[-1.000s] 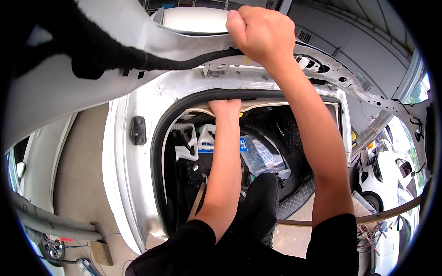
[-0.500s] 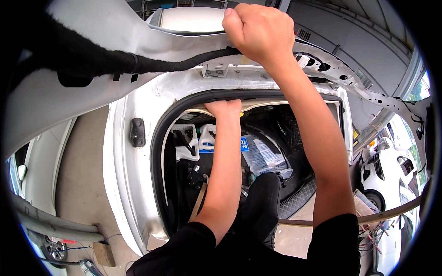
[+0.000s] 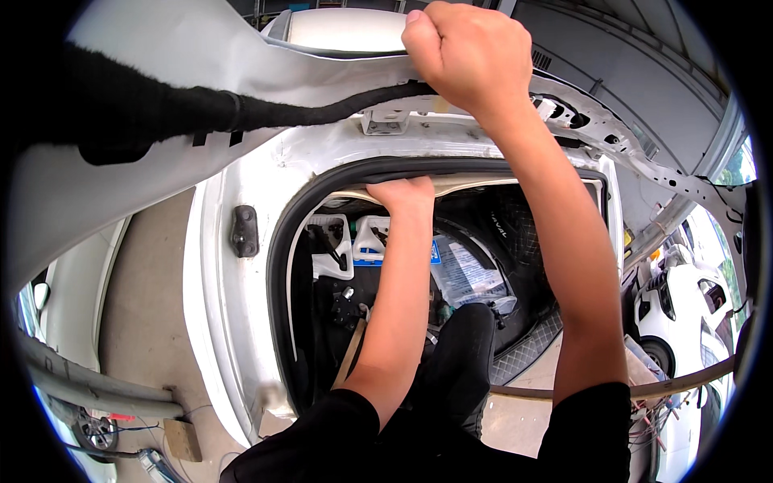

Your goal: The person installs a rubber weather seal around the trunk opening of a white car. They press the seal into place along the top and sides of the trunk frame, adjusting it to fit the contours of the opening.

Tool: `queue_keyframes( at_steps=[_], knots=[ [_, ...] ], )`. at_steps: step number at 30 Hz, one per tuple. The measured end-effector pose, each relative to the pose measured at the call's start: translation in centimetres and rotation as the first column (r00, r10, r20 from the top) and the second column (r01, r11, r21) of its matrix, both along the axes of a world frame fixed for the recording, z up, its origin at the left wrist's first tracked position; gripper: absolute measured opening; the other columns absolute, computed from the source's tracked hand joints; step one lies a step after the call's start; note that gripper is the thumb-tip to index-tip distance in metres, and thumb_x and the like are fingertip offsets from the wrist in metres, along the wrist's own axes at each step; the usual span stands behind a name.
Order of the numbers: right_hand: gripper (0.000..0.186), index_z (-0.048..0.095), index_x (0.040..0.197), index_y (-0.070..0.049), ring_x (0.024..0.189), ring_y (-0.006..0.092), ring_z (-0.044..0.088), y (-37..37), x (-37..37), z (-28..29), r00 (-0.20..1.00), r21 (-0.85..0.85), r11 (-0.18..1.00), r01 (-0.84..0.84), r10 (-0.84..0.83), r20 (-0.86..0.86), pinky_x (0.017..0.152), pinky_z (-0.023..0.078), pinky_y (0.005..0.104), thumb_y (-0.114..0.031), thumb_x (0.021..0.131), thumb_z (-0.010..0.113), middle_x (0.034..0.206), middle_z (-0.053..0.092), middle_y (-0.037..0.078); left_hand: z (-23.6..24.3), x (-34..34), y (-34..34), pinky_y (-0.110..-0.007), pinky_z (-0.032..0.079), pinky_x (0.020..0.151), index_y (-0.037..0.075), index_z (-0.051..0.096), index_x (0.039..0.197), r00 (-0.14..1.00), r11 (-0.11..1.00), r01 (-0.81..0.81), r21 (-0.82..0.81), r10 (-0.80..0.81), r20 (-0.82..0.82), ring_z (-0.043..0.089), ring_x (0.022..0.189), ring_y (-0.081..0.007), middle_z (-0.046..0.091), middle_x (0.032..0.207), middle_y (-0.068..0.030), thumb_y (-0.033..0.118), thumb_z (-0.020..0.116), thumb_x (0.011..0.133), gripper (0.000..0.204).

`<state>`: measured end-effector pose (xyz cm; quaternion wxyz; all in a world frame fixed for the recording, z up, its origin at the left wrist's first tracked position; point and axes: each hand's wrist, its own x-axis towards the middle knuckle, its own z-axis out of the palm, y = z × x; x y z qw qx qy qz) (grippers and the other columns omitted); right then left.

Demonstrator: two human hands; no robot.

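Observation:
My right hand [image 3: 475, 56] is raised at the far edge of a white car-body panel [image 3: 322, 76]. It is closed, thumb tucked in on the left; the undersides of the fingers, and whatever they may hold, are hidden. A black fuzzy-wrapped wiring harness [image 3: 322, 116] runs along the panel and passes behind this hand. Lower down, my left hand [image 3: 407, 193] reaches to the far rim of the car's luggage opening. It touches the light trim edge [image 3: 475, 179] just below the black rubber seal [image 3: 276, 282], with its fingertips out of sight beneath the rim.
Inside the opening lie white trays [image 3: 331, 249], a plastic-bagged sheet of paper [image 3: 467, 274] and small dark parts. My knee [image 3: 471, 338] is at the near side. A white car [image 3: 680, 306] stands at the right, and a wooden block [image 3: 183, 440] lies on the floor at lower left.
The view has shifted slightly, and most things sit a little further right. My right hand appears slightly higher, still closed. My left hand stays at the same rim.

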<state>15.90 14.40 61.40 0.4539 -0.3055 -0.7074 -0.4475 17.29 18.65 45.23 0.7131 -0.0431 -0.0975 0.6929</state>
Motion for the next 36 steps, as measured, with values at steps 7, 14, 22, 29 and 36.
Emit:
queue_keyframes(
  at_steps=[7,14,22,29,36],
  knots=[
    [0.032,0.053,0.051,-0.003,0.048,0.0341,0.055,0.1,0.2,0.0,1.0,-0.006,1.0,0.012,-0.012,0.018,0.046,0.045,0.0429,-0.022,0.076,0.054,0.051,0.053,0.016,-0.7,0.3,0.5,-0.043,0.031,0.106,0.012,0.047,0.129,0.999,0.999,-0.028,0.046,0.029,-0.031,0.041,0.122,-0.0238,0.045,0.134,-0.0041,0.045,0.037,0.093,0.05],
    [0.031,0.052,0.051,-0.003,0.048,0.0341,0.056,0.2,0.1,0.1,1.0,0.004,1.0,-0.008,0.008,0.019,0.046,0.045,0.0428,-0.022,0.076,0.054,0.051,0.053,0.016,-1.2,0.5,0.9,-0.044,0.03,0.106,0.012,0.047,0.129,0.998,0.994,-0.05,0.098,0.053,-0.033,0.041,0.123,-0.0238,0.045,0.134,-0.004,0.044,0.038,0.092,0.05],
    [0.031,0.053,0.051,-0.004,0.048,0.0343,0.056,0.3,0.2,0.0,1.0,-0.002,1.0,0.013,-0.013,0.012,0.047,0.046,0.0422,-0.021,0.076,0.054,0.051,0.054,0.016,-1.8,0.3,1.1,-0.043,0.03,0.105,0.011,0.045,0.13,0.997,0.997,-0.03,0.071,0.035,-0.07,0.041,0.123,-0.0231,0.044,0.134,-0.0035,0.044,0.038,0.092,0.05],
    [0.03,0.053,0.051,-0.003,0.049,0.034,0.056,0.3,0.3,0.1,1.0,0.005,1.0,0.001,-0.001,0.026,0.047,0.045,0.0418,-0.019,0.076,0.054,0.051,0.054,0.017,-1.6,0.3,0.9,-0.042,0.031,0.105,0.011,0.045,0.13,0.997,0.999,-0.015,0.042,0.019,-0.078,0.041,0.122,-0.0229,0.045,0.134,-0.0039,0.043,0.037,0.092,0.05],
    [0.029,0.052,0.051,-0.003,0.049,0.034,0.055,0.4,0.4,-0.1,0.999,0.026,1.0,-0.016,0.015,0.043,0.048,0.045,0.0416,-0.017,0.076,0.054,0.052,0.053,0.016,-1.6,0.4,0.7,-0.042,0.031,0.105,0.011,0.045,0.131,0.995,0.999,-0.042,0.004,0.042,-0.095,0.041,0.123,-0.0224,0.044,0.134,-0.0038,0.042,0.037,0.093,0.05]
  ],
)
